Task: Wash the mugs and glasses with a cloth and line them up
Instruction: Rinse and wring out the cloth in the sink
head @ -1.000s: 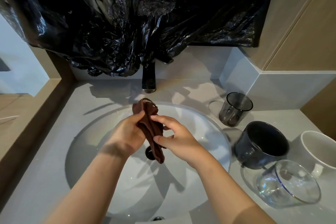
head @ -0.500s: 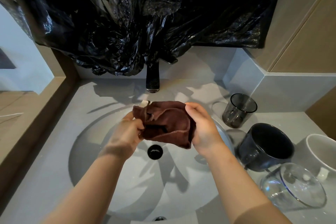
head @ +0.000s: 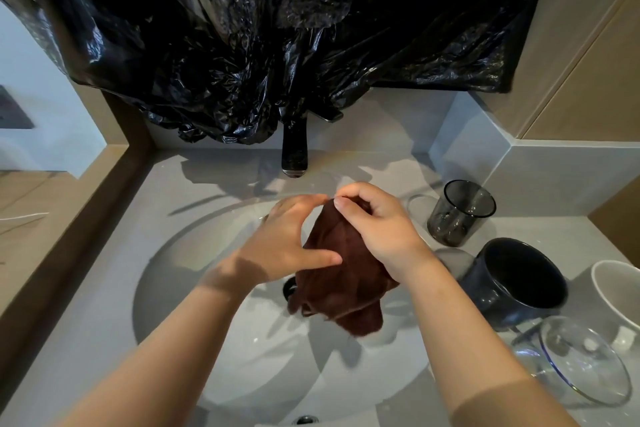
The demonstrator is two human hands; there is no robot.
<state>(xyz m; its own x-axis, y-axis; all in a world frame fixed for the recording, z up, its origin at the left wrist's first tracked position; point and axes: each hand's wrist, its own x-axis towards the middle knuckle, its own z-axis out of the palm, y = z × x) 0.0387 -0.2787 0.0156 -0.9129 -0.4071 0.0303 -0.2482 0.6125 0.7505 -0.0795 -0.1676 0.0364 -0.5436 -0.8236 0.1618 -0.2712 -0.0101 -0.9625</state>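
A brown cloth (head: 341, 282) hangs over the white sink basin (head: 194, 288). My right hand (head: 375, 229) pinches its top edge from above. My left hand (head: 289, 246) lies against the cloth's left side, fingers spread, thumb pressed on the fabric. On the counter to the right stand a smoky grey glass (head: 459, 211), a dark blue mug (head: 516, 282), a white mug (head: 620, 295) cut off by the frame edge, and a clear glass (head: 581, 359) lying on its side.
A black tap (head: 294, 149) juts out over the basin behind my hands. Black plastic sheeting (head: 277, 28) covers the wall above. The drain is mostly hidden by the cloth. A wooden ledge (head: 52, 218) runs along the left; grey tiled wall (head: 540, 170) rises behind the cups.
The cloth was spread wide between both hands; now it hangs down bunched from my right hand, which moved up to its top. My left hand shifted onto its side.
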